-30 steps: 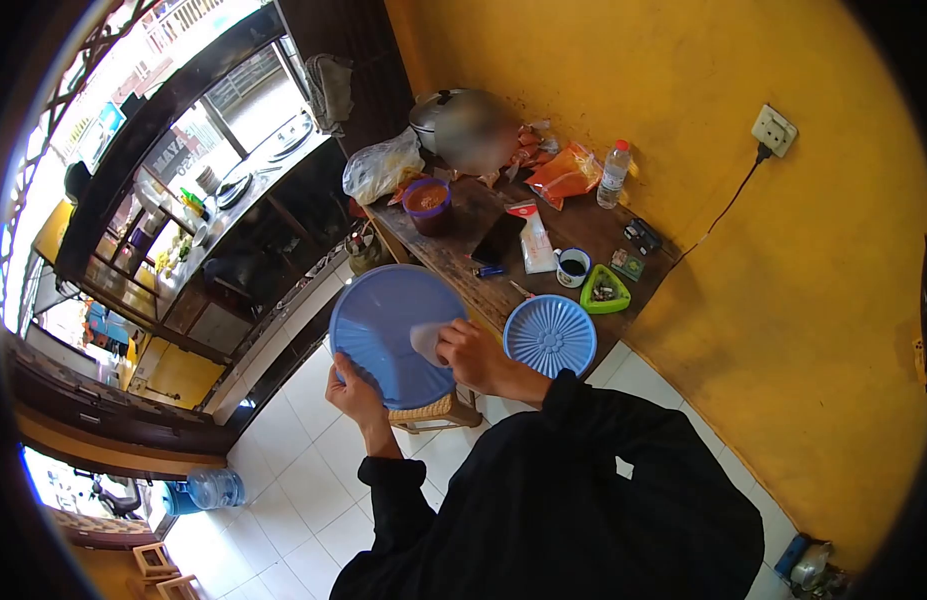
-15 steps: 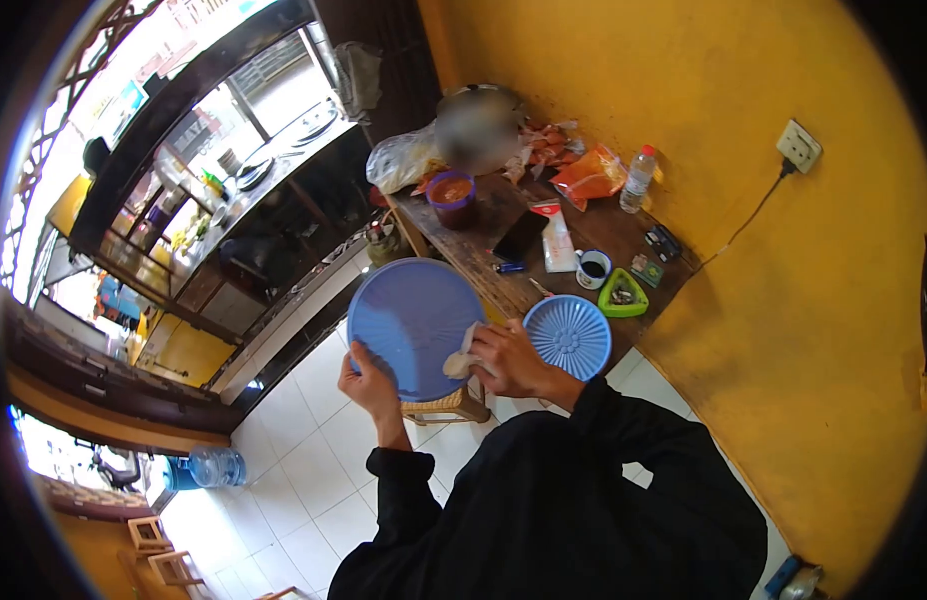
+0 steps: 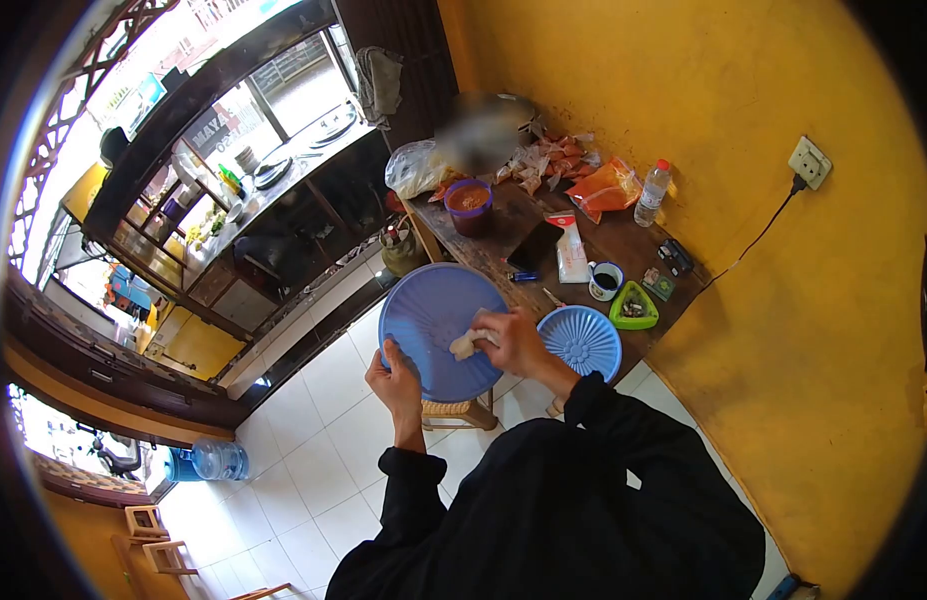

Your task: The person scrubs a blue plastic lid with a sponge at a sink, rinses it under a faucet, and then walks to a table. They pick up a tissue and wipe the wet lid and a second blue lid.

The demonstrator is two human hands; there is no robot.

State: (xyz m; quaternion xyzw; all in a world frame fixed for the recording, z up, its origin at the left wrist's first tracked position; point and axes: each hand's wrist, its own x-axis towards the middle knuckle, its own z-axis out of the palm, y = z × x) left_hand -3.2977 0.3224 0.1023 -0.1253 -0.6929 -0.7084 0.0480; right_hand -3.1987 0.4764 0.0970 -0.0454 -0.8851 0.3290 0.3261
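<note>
A round blue plastic tray (image 3: 438, 310) is tilted above a woven stool (image 3: 461, 412). My left hand (image 3: 395, 385) grips its lower left rim, thumb on the inner face. My right hand (image 3: 518, 345) is closed on a crumpled whitish cloth (image 3: 473, 343), which touches the ribbed inner face of the tray near its right side. Just right of my right hand, a smaller light-blue ribbed dish (image 3: 581, 342) lies at the table's corner.
The wooden table (image 3: 623, 240) bears a purple tub of red sauce (image 3: 469, 205), an enamel cup (image 3: 604, 281), a green ashtray (image 3: 634, 306), a plastic bottle (image 3: 653, 193) and orange bags (image 3: 605, 188). A gas cylinder (image 3: 400, 250) stands behind the tray. Water jugs (image 3: 219, 460) are at the left.
The view has shifted, so the scene sits further right. On the tray, the cloth in my right hand has moved from the lower right edge inward and up. My left hand still holds the rim.
</note>
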